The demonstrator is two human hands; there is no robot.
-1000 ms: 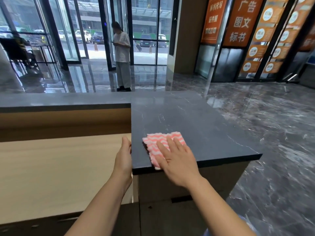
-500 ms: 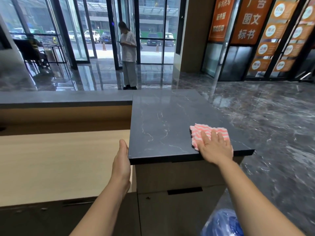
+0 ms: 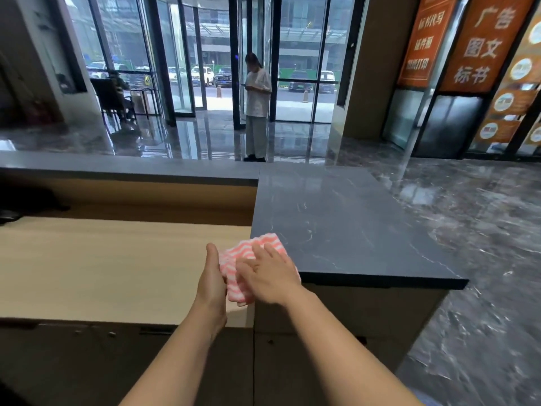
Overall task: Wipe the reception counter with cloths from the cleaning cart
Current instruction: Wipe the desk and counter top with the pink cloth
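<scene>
A pink-and-white striped cloth [image 3: 245, 253] lies at the near left corner of the dark marble reception counter [image 3: 351, 224], with part of it hanging past the counter's left edge. My right hand [image 3: 270, 275] lies flat on the cloth with straight fingers. My left hand [image 3: 211, 278] stands edge-on beside the corner, its palm against the overhanging cloth; its fingertips are hidden behind the cloth.
A lower light-wood desk surface [image 3: 87, 259] runs to the left, with a dark object [image 3: 17, 200] at its far left. A raised grey ledge [image 3: 131, 167] borders it at the back. A person [image 3: 257, 106] stands on the glossy lobby floor near the glass doors.
My right hand swept the cloth from the counter's right front edge back to its left corner. The cloth now overhangs the edge and meets my left hand, which has stayed at that corner.
</scene>
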